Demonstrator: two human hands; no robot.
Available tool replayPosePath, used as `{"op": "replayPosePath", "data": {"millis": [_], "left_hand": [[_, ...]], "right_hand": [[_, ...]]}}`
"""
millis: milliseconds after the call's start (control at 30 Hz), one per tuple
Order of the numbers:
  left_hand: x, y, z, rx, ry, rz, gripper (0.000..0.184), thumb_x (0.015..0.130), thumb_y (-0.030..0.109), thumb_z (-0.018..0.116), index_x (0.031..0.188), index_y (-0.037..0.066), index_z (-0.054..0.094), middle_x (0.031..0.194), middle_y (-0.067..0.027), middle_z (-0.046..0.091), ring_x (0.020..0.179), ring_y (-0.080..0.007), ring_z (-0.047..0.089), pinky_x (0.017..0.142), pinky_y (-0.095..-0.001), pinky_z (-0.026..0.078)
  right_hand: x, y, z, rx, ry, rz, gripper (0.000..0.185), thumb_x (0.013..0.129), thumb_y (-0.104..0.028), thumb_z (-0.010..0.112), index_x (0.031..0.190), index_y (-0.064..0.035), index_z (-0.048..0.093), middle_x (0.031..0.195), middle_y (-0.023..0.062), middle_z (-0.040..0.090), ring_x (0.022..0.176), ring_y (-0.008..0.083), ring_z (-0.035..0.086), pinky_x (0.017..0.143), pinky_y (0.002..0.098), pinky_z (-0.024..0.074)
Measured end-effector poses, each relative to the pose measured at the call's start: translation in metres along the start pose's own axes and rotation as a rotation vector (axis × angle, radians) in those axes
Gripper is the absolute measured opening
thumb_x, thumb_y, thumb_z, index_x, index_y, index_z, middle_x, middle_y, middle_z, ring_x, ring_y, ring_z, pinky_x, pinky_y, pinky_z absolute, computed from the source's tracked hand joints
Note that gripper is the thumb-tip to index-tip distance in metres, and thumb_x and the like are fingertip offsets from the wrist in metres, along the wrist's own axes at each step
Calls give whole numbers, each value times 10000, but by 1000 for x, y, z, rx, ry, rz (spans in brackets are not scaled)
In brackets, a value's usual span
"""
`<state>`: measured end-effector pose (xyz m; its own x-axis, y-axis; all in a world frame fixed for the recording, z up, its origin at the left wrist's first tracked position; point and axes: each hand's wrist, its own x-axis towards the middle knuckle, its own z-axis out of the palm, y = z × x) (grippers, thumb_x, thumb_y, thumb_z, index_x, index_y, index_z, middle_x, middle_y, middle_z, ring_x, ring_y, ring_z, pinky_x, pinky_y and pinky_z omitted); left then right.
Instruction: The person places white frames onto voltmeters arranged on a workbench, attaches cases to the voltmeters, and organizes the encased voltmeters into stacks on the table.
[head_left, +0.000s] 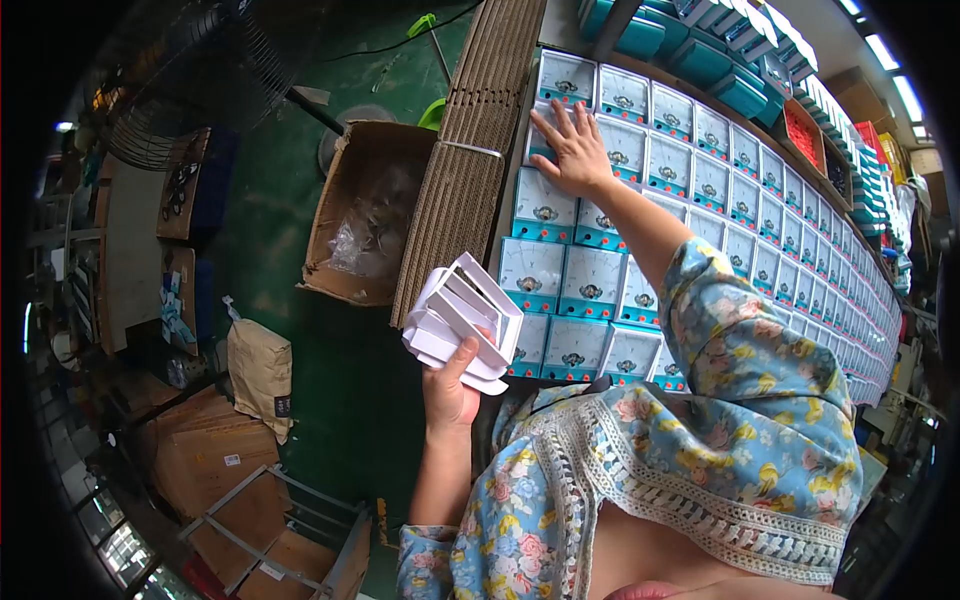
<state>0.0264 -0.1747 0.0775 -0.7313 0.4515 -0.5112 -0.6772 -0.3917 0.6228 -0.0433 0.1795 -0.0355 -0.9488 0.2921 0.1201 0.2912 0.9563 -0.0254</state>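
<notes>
My left hand point(452, 390) is closed round a loose stack of white plastic frames point(465, 320), with the thumb pressed on top of them. Rows of box-shaped meters point(532, 270), with clear faces, teal lower parts and red terminals, cover the table to the right. On the meters near the far left corner rests my right hand point(575, 150), palm down with its fingers spread. The meter beneath that palm is partly hidden.
Stacked flat cardboard point(455, 190) runs along the table's left side. Beyond it stands an open carton point(370, 210) with clear plastic bags. A fan point(200, 90) is at upper left, a brown sack point(260, 370) on the green floor, and a red crate point(803, 133) at the back.
</notes>
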Motion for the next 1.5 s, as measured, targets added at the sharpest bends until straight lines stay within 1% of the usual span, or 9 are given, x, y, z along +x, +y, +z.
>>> {"op": "replayPosePath", "data": {"millis": [233, 300, 400, 500, 567, 733, 1033, 1300, 1500], "left_hand": [[-17, -3, -12, -81, -138, -5, 311, 812, 102, 709, 1078, 53, 556, 873, -101, 612, 793, -215, 611, 752, -343, 503], [-17, -2, -10, -100, -224, -1, 275, 830, 125, 704, 1050, 54, 556, 868, -67, 598, 803, -204, 613, 773, -338, 495], [-10, 2, -5, -95, -306, -2, 300, 842, 118, 695, 1100, 41, 563, 932, -76, 624, 847, -203, 628, 801, -343, 503], [-3, 7, -3, -67, -154, -107, 353, 851, 94, 674, 1176, 15, 562, 982, -127, 644, 881, -230, 636, 827, -357, 505], [3, 8, 4, 1, -96, -94, 421, 865, 77, 655, 1251, -4, 507, 1022, -145, 657, 908, -220, 642, 847, -355, 506], [-1, 1, -20, 16, -144, -107, 335, 873, 61, 638, 1178, -8, 519, 986, -179, 658, 863, -217, 650, 815, -350, 523], [-23, 0, -47, -12, -36, -68, 242, 861, 35, 638, 1084, 17, 547, 935, -179, 669, 807, -217, 650, 755, -356, 526], [-30, -6, -55, -95, 37, -70, 207, 855, 39, 641, 1051, 23, 578, 930, -168, 670, 825, -210, 651, 755, -347, 530], [-23, -15, -44, -93, 13, -51, 236, 840, 111, 692, 1033, 25, 588, 897, -113, 648, 804, -193, 627, 754, -343, 539]], "right_hand": [[-7, -16, -38, 604, -230, 120, 592, 868, -498, 595, 1325, -127, 530, 1387, 188, 460, 1311, 344, 397, 1095, 430, 310], [-45, -54, -79, 1089, -359, 142, 507, 897, -484, 587, 1074, -14, 658, 967, 114, 683, 922, 224, 643, 870, 350, 490], [-99, -79, -126, 1559, -984, 202, 457, 933, -492, 536, 956, -50, 651, 869, 48, 638, 631, 54, 469, 532, 217, 344], [-120, -64, -143, 2164, -925, 250, 348, 928, -314, 571, 960, 26, 633, 794, 94, 632, 582, 53, 508, 507, 169, 340], [-121, -46, -161, 2081, -807, 353, 145, 882, -95, 637, 951, 29, 607, 709, 77, 619, 490, 62, 508, 436, 177, 389], [-78, -26, -133, 1385, -227, 512, 236, 881, -232, 690, 810, -27, 597, 689, 92, 653, 491, 77, 543, 422, 204, 376], [-51, -93, -30, 785, -284, 519, 295, 833, -293, 689, 747, -17, 630, 605, 92, 656, 642, 229, 676, 683, 360, 530], [-59, -86, -50, 106, 12, 162, 753, 829, -454, 648, 1421, -102, 344, 1517, 127, 265, 1429, 314, 173, 1133, 519, 143], [-70, -64, -10, 89, -95, 94, 803, 893, -543, 512, 1499, -118, 198, 1553, 144, 182, 1450, 330, 88, 1149, 544, 74]]}}
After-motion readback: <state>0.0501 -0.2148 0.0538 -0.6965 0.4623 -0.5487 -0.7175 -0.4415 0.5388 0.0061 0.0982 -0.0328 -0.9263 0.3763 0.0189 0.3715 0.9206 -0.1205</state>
